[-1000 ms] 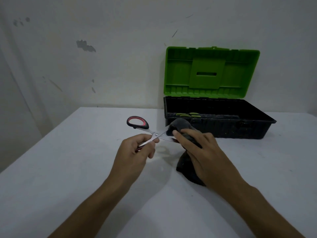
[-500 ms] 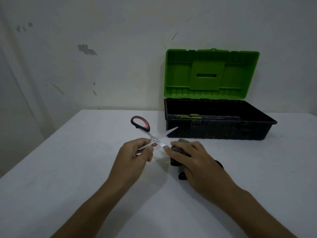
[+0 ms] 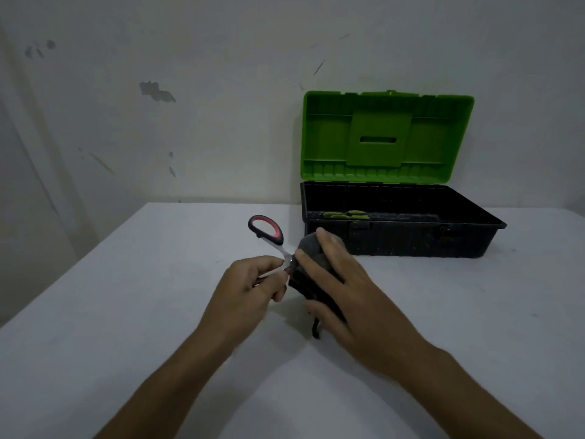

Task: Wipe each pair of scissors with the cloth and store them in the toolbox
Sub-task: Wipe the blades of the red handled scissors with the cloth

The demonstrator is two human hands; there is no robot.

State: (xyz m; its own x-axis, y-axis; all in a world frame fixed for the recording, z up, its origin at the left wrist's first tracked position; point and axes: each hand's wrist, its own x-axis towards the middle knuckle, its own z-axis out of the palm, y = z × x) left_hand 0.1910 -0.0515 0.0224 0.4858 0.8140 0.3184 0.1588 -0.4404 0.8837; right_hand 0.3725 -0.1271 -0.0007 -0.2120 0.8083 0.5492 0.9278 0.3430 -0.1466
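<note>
The scissors [image 3: 269, 237] are held above the bench [image 3: 133, 312], just left of the toolbox [image 3: 402, 236], which serves as the landmark here. One handle is pinched in the grip of the left hand [image 3: 250, 293], fingers curled round it, so that the red-and-black loop of the other handle is left sticking up and back toward the toolbox's left corner. The blades are probably kept spread this way so that each edge can be reached singly.

The cloth [image 3: 311, 248] is clamped in the grip of the right hand [image 3: 345, 289], thumb on one side and fingers over the top, and it is wrapped round the blade just beyond the pivot. The blades themselves are hidden by the dark fabric (how far along the hidden blade the cloth sits cannot be told). A loose tail of cloth hangs down under the palm, toward the bench.

The toolbox is set at the back of the bench with its green lid [image 3: 386, 137] propped upright, evidently so that cleaned tools can be dropped in without a hand being freed. Green handles [image 3: 346, 214] are seen lying inside, at its left end, which suggests one pair is already stored. The wiping step is judged to be under way, with storing of this pair not yet done
</note>
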